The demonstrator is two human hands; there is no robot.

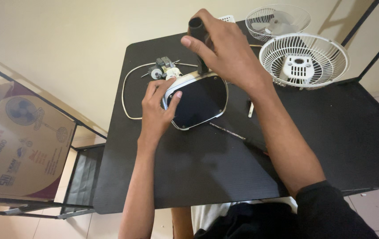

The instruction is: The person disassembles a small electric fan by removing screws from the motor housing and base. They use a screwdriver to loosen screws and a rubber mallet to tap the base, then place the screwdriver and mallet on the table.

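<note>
Right now the left hand (pixel 156 108) presses on the fan base (pixel 197 101), a flat dark oval with a shiny rim that lies near the middle of the black table (pixel 331 146). Its fingers curl over the rim at the base's 9 o'clock side, and the thumb lies on the dark top. The base's long way runs from about 8 o'clock to 2 o'clock.

The right hand (pixel 227 51) is wrapped tight around a dark pole (pixel 197 33). The pole stands up from the far edge of the base, at about 12 o'clock from its middle. Its round open top pokes out above the fingers. The right hand is the one on the pole, and the left hand is the one on the base.

At 10 o'clock from the base sits a small grey motor (pixel 165 67), very near the rim. A thin pale ring (pixel 127 95) lies flat on the table around that side. At 5 o'clock from the base a thin screwdriver (pixel 227 131) lies on the table, and part of it hides under the right arm. A small white piece (pixel 251 109) lies just at 3 o'clock.

Two white fan guards (pixel 304 59) sit well apart at 2 o'clock. Nothing lies between the hands and the base. A cardboard box (pixel 19 146) rests on a shelf off the table at 9 o'clock.
</note>
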